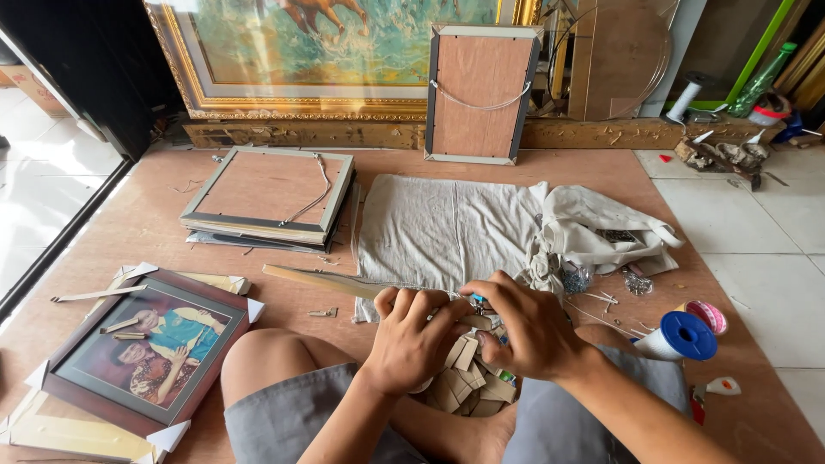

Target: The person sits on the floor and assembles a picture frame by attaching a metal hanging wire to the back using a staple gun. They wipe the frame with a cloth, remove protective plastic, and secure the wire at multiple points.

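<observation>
floor, centre: grey cloth spread | lower centre: wooden strip gripped by both, left hand clenched over it, right hand pinching its end | risk: strip may slip, long free end levering sideways

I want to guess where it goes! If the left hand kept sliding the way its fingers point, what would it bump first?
Probably the right hand, just beside the left hand; their fingers nearly meet over the stick.
</observation>
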